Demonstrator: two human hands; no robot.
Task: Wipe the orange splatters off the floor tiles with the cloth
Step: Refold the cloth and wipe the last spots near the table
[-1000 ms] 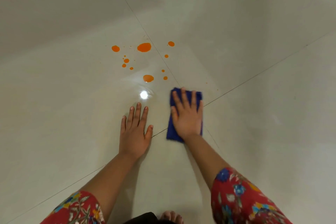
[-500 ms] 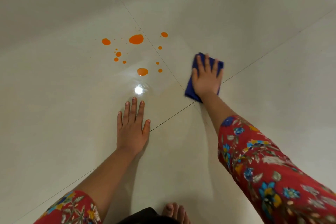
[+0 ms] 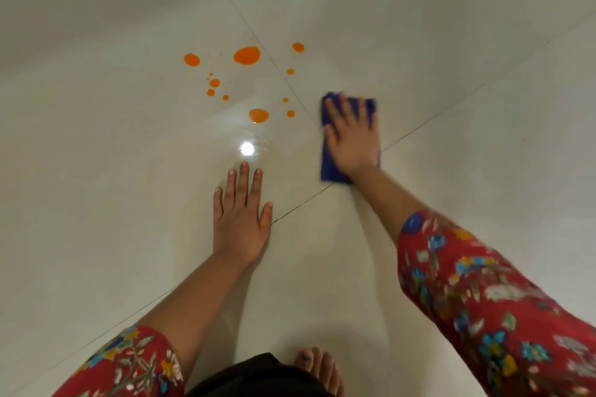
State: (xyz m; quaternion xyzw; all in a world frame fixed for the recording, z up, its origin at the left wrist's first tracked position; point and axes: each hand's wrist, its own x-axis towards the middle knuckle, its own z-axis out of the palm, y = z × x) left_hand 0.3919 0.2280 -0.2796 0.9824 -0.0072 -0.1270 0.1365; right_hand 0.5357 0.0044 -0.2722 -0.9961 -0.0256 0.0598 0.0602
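Several orange splatters [image 3: 246,55] dot the pale glossy floor tiles [image 3: 96,155], from a big blob at the back to another blob [image 3: 258,115] nearer me. A folded blue cloth [image 3: 329,167] lies flat on the tile just right of the splatters, beside the grout crossing. My right hand [image 3: 351,135] presses flat on the cloth with fingers spread, blurred by motion. My left hand [image 3: 240,219] rests palm down on the bare tile below the splatters, holding nothing.
Dark grout lines [image 3: 300,208] cross near the cloth. A bright lamp reflection [image 3: 247,148] shines on the tile just beyond my left fingertips. My bare foot [image 3: 317,367] shows at the bottom edge, and red floral sleeves cover both upper arms.
My right hand slid the cloth away to the far right, then back toward the splatters; it now sits closer to them. My left hand stayed planted.
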